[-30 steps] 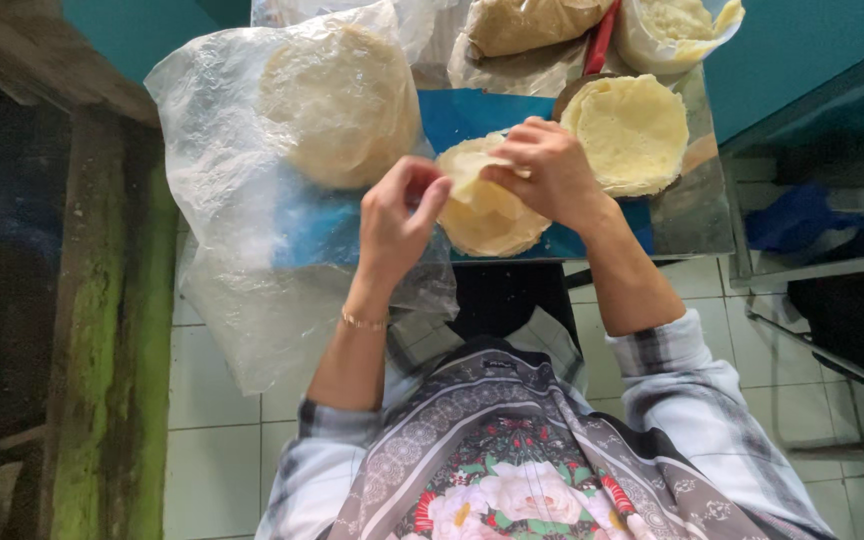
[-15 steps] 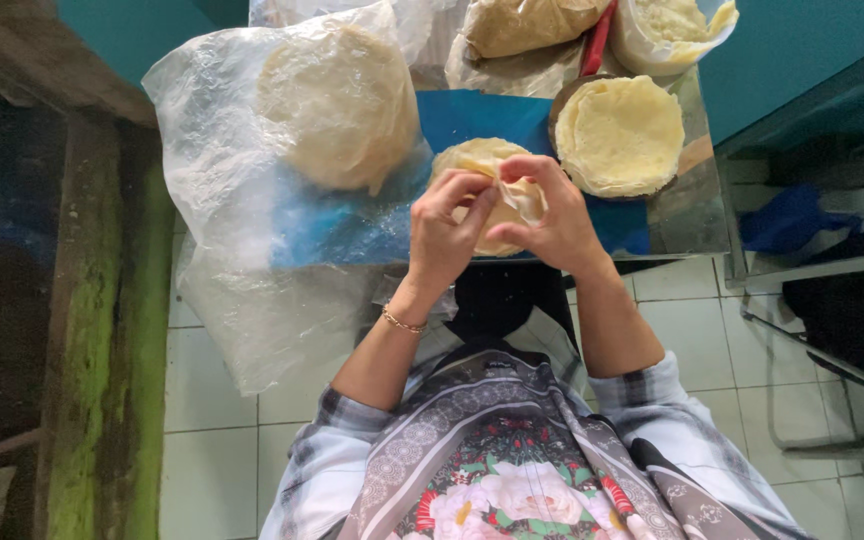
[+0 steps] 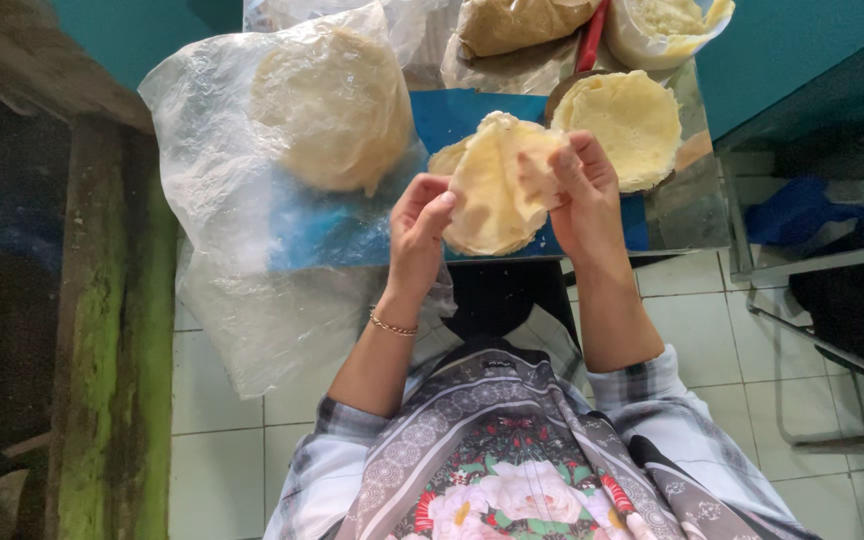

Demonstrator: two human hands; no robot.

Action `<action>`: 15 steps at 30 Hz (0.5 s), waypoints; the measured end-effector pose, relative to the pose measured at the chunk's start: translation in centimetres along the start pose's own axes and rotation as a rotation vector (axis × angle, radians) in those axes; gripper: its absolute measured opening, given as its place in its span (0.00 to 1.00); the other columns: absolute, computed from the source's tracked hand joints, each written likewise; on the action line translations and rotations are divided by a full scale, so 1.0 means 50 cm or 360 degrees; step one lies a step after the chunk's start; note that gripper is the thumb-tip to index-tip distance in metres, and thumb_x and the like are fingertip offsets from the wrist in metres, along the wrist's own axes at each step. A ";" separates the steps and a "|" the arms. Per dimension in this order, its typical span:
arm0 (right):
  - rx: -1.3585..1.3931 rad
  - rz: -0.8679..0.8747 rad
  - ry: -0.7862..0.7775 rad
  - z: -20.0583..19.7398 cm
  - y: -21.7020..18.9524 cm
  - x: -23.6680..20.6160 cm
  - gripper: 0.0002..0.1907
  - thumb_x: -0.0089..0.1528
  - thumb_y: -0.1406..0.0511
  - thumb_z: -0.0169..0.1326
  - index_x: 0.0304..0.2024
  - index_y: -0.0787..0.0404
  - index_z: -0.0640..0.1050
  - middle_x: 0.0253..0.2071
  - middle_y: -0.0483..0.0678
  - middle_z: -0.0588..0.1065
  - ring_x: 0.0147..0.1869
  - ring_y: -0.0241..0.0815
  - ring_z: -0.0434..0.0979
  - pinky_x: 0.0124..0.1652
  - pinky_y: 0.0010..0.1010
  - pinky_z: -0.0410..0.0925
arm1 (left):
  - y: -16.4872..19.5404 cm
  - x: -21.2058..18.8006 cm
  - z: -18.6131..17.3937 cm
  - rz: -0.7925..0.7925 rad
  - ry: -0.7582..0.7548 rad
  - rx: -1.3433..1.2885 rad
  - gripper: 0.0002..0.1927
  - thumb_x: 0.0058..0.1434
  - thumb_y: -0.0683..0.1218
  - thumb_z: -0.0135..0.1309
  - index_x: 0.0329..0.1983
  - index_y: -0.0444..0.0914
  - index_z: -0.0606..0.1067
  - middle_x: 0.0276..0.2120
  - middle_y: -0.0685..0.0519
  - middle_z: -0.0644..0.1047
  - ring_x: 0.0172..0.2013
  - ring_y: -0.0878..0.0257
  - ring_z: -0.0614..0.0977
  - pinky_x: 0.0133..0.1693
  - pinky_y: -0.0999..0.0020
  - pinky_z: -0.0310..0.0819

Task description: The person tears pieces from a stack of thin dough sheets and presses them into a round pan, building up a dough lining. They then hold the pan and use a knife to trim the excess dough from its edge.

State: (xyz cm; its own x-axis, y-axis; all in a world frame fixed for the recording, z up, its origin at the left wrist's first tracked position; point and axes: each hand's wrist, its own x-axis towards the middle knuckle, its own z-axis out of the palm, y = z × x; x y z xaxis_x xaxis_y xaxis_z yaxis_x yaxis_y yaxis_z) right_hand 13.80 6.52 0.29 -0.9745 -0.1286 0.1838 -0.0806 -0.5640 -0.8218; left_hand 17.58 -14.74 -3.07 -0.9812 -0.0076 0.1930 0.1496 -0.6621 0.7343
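Both your left hand (image 3: 420, 225) and right hand (image 3: 580, 185) pinch the thin round wrapper (image 3: 492, 185); keep that grip light to avoid tearing.

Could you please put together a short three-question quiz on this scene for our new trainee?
1. True or false: both hands hold the thin pale wrapper above the blue tabletop.
2. Where does the stack of wrappers in the clear plastic bag lie, seen from the head camera? A) left of the hands B) right of the hands C) on the tiled floor
3. Which wrist wears the gold bracelet?

Key:
1. True; the left hand and right hand grip it at opposite edges.
2. A
3. The left.
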 end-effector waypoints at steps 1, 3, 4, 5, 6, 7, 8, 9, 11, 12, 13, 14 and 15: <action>-0.0083 -0.0011 -0.0009 0.005 0.002 -0.003 0.07 0.70 0.67 0.58 0.49 0.61 0.75 0.45 0.46 0.78 0.48 0.34 0.79 0.49 0.27 0.73 | -0.001 0.001 0.000 -0.0075 0.0020 -0.0041 0.09 0.74 0.42 0.56 0.51 0.31 0.75 0.43 0.55 0.76 0.43 0.72 0.74 0.44 0.79 0.68; -0.0256 -0.0053 -0.0079 0.016 0.005 -0.013 0.08 0.70 0.67 0.59 0.50 0.61 0.74 0.49 0.47 0.78 0.51 0.35 0.78 0.52 0.27 0.73 | -0.001 0.012 0.010 -0.0218 0.0051 0.0112 0.13 0.70 0.43 0.57 0.55 0.37 0.71 0.42 0.53 0.79 0.42 0.70 0.78 0.43 0.77 0.72; -0.0349 -0.0087 -0.0140 0.022 0.003 -0.021 0.08 0.71 0.67 0.59 0.50 0.62 0.74 0.51 0.48 0.78 0.54 0.35 0.77 0.55 0.27 0.72 | 0.000 0.021 0.019 -0.0287 0.0065 0.0189 0.16 0.67 0.43 0.57 0.56 0.40 0.69 0.41 0.52 0.80 0.41 0.70 0.80 0.42 0.76 0.74; -0.0443 -0.0118 -0.0200 0.027 0.000 -0.029 0.09 0.72 0.66 0.59 0.51 0.63 0.74 0.54 0.48 0.77 0.57 0.35 0.77 0.58 0.28 0.72 | 0.004 0.028 0.026 -0.0302 0.0043 0.0114 0.15 0.67 0.43 0.58 0.54 0.39 0.70 0.42 0.53 0.80 0.41 0.70 0.80 0.42 0.75 0.75; -0.0426 -0.0113 -0.0229 0.033 -0.004 -0.038 0.11 0.72 0.65 0.60 0.52 0.63 0.74 0.53 0.48 0.77 0.57 0.35 0.76 0.58 0.28 0.72 | 0.009 0.035 0.032 -0.0317 0.0024 0.0040 0.14 0.66 0.43 0.58 0.53 0.38 0.71 0.42 0.54 0.79 0.41 0.70 0.80 0.42 0.74 0.76; -0.0408 -0.0110 -0.0259 0.038 -0.009 -0.044 0.13 0.71 0.64 0.61 0.53 0.63 0.74 0.53 0.48 0.77 0.57 0.36 0.76 0.59 0.28 0.71 | 0.014 0.039 0.037 -0.0329 0.0003 -0.0033 0.13 0.65 0.43 0.59 0.51 0.36 0.72 0.43 0.55 0.79 0.41 0.70 0.81 0.41 0.74 0.76; -0.0391 -0.0110 -0.0285 0.042 -0.015 -0.048 0.15 0.70 0.64 0.62 0.55 0.63 0.75 0.52 0.48 0.77 0.57 0.36 0.76 0.60 0.29 0.71 | 0.018 0.038 0.043 -0.0261 -0.0021 -0.0003 0.13 0.66 0.42 0.60 0.51 0.35 0.73 0.43 0.54 0.79 0.42 0.70 0.80 0.42 0.73 0.77; -0.0436 -0.0121 -0.0316 0.046 -0.021 -0.048 0.20 0.67 0.59 0.62 0.56 0.61 0.74 0.52 0.47 0.76 0.57 0.34 0.76 0.57 0.27 0.71 | 0.020 0.036 0.051 -0.0195 -0.0053 0.0028 0.12 0.67 0.42 0.60 0.50 0.34 0.74 0.44 0.54 0.79 0.42 0.70 0.80 0.43 0.73 0.77; -0.0527 -0.0136 -0.0369 0.051 -0.029 -0.048 0.29 0.62 0.50 0.60 0.59 0.58 0.73 0.52 0.43 0.75 0.56 0.32 0.76 0.52 0.22 0.72 | 0.018 0.029 0.071 0.0008 -0.0099 0.0324 0.11 0.67 0.41 0.62 0.50 0.32 0.76 0.44 0.54 0.78 0.43 0.70 0.79 0.44 0.73 0.76; -0.0693 -0.0182 -0.0293 0.053 -0.030 -0.047 0.29 0.61 0.51 0.62 0.57 0.59 0.72 0.50 0.43 0.76 0.54 0.31 0.76 0.51 0.21 0.71 | 0.014 0.025 0.081 0.0150 -0.0111 0.0592 0.11 0.67 0.40 0.63 0.50 0.32 0.76 0.43 0.54 0.77 0.42 0.70 0.77 0.43 0.74 0.75; -0.0858 -0.0229 -0.0217 0.053 -0.030 -0.046 0.29 0.61 0.52 0.64 0.56 0.60 0.71 0.48 0.42 0.76 0.53 0.30 0.76 0.50 0.20 0.71 | 0.012 0.021 0.089 0.0295 -0.0124 0.0861 0.11 0.67 0.39 0.64 0.49 0.32 0.77 0.42 0.54 0.76 0.42 0.71 0.76 0.43 0.74 0.74; -0.1023 -0.0282 -0.0141 0.052 -0.029 -0.045 0.29 0.61 0.52 0.65 0.55 0.61 0.70 0.46 0.42 0.76 0.51 0.29 0.76 0.48 0.19 0.70 | 0.012 0.018 0.094 0.0259 -0.0111 0.0940 0.11 0.66 0.40 0.64 0.49 0.32 0.77 0.41 0.54 0.77 0.41 0.71 0.76 0.39 0.75 0.74; -0.1168 -0.0321 -0.0060 0.050 -0.028 -0.046 0.23 0.64 0.54 0.65 0.51 0.61 0.73 0.42 0.41 0.76 0.46 0.29 0.74 0.45 0.20 0.68 | 0.011 0.014 0.098 0.0226 -0.0094 0.1019 0.11 0.65 0.40 0.64 0.48 0.32 0.77 0.40 0.55 0.77 0.40 0.71 0.77 0.35 0.75 0.74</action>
State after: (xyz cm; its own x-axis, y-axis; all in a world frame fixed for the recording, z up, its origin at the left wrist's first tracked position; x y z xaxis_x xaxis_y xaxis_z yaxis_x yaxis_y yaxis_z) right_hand 16.65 5.56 2.36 -0.9194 -0.1156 0.3758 -0.3876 0.1056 -0.9158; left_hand 17.57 -11.44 0.66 -0.9409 -0.0086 0.3385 0.3380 -0.0810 0.9377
